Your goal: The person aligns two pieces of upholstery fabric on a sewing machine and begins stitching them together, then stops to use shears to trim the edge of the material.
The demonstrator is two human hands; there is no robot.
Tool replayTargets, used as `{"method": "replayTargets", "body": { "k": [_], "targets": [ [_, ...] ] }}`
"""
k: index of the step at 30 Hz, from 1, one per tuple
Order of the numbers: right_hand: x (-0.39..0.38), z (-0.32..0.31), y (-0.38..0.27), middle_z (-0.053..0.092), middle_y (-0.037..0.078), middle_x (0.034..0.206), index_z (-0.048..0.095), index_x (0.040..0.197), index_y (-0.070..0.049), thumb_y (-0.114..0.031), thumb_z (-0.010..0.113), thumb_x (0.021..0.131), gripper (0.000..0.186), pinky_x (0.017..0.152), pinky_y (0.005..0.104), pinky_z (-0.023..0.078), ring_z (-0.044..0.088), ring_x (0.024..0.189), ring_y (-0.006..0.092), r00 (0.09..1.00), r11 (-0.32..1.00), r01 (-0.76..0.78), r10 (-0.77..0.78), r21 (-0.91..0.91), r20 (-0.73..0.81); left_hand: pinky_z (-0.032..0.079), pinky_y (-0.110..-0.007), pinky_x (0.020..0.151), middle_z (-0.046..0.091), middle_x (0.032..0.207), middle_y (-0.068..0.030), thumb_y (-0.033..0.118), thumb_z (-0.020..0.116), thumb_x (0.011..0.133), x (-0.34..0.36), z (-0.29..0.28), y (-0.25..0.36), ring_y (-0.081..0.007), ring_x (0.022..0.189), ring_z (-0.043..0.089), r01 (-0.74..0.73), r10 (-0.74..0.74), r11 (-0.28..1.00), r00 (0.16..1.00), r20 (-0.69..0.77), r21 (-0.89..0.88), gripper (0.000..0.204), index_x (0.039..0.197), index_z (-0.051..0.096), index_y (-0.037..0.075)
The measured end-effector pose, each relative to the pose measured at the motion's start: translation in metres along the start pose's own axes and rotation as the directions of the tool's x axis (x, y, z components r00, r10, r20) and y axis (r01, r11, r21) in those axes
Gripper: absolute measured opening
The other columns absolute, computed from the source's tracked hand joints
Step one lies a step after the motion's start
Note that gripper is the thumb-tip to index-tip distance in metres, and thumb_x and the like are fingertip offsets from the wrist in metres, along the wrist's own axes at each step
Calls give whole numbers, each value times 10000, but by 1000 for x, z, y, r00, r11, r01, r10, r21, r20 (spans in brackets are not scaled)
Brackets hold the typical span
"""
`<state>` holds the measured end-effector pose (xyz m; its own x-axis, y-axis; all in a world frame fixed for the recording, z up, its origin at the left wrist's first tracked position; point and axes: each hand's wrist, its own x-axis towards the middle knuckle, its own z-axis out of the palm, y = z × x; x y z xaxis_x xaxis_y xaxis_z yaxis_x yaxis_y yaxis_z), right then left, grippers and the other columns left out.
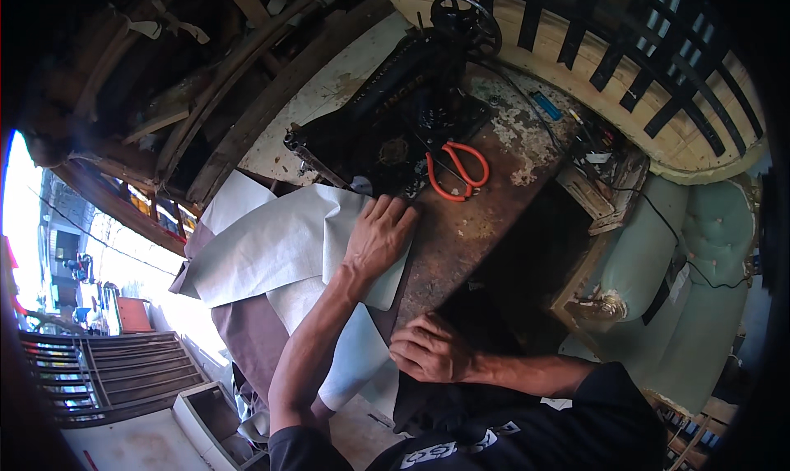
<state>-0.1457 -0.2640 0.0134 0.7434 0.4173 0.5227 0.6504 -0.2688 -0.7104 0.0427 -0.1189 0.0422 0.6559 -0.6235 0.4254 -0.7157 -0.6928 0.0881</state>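
A black sewing machine (374, 101) with a handwheel stands on a worn brown table. A large sheet of pale grey upholstery material (263, 253), with a brown underside, runs under the machine's needle end and hangs off the table's near left side. My left hand (383, 236) lies flat on this material close to the presser foot, its fingers stretched toward the machine. My right hand (429, 349) is curled at the table's near edge, beside a hanging fold. Whatever its closed fingers hold is hidden. Orange-handled scissors (461, 175) rest against the machine's base.
A blue lighter-like object (545, 105) lies on the table (461, 253) near a small wooden drawer (605, 199) of tools. To the right stands a green tufted armchair (716, 241). A webbed wooden frame (551, 35) leans behind; bare wooden frames (222, 117) stand left.
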Motion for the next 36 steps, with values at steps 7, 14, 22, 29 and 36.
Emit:
{"method": "replayTargets", "body": {
  "k": [7, 14, 22, 29, 36],
  "targets": [
    [-64, 92, 8, 708, 138, 1217, 645, 1290, -13, -382, 737, 944, 514, 1032, 421, 471, 657, 1105, 288, 614, 344, -782, 569, 520, 547, 537, -408, 934, 694, 1184, -92, 87, 692, 901, -18, -13, -3, -282, 1119, 640, 42, 2, 966, 985, 173, -253, 212, 1110, 700, 51],
    [-97, 123, 7, 665, 79, 1385, 670, 1366, -65, -413, 697, 983, 518, 1132, 325, 394, 562, 1314, 179, 436, -104, -845, 434, 524, 789, 333, -518, 1224, 615, 1470, -62, 100, 610, 941, -27, -14, 5, -292, 1456, 483, 146, -97, 972, 962, 254, -182, 436, 1371, 671, 144],
    [-57, 19, -29, 753, 88, 1150, 711, 1318, -101, -429, 669, 1016, 448, 937, 324, 502, 686, 1066, 196, 583, 307, -811, 361, 497, 728, 382, -449, 1206, 587, 1492, -102, 94, 593, 941, -51, -25, 10, -312, 1462, 473, 347, -317, 916, 933, 168, -200, 434, 1372, 643, 102],
    [-106, -13, 2, 702, 116, 1032, 711, 1242, -39, -334, 645, 1032, 369, 781, 370, 565, 677, 881, 208, 373, -766, -534, 165, 357, 913, 384, -477, 1198, 569, 1509, -107, 117, 562, 967, -81, -22, 45, -333, 1481, 444, 634, -631, 767, 773, 70, -98, 427, 1391, 616, 113],
    [-73, 91, -21, 707, 123, 1024, 712, 1214, -36, -329, 635, 1034, 352, 788, 382, 563, 682, 886, 227, 446, -436, -715, 318, 547, 837, 391, -456, 1205, 549, 1521, -124, 118, 572, 964, -79, -25, 43, -367, 1470, 440, 583, -578, 807, 812, 78, -93, 432, 1394, 603, 96]
  ]
}}
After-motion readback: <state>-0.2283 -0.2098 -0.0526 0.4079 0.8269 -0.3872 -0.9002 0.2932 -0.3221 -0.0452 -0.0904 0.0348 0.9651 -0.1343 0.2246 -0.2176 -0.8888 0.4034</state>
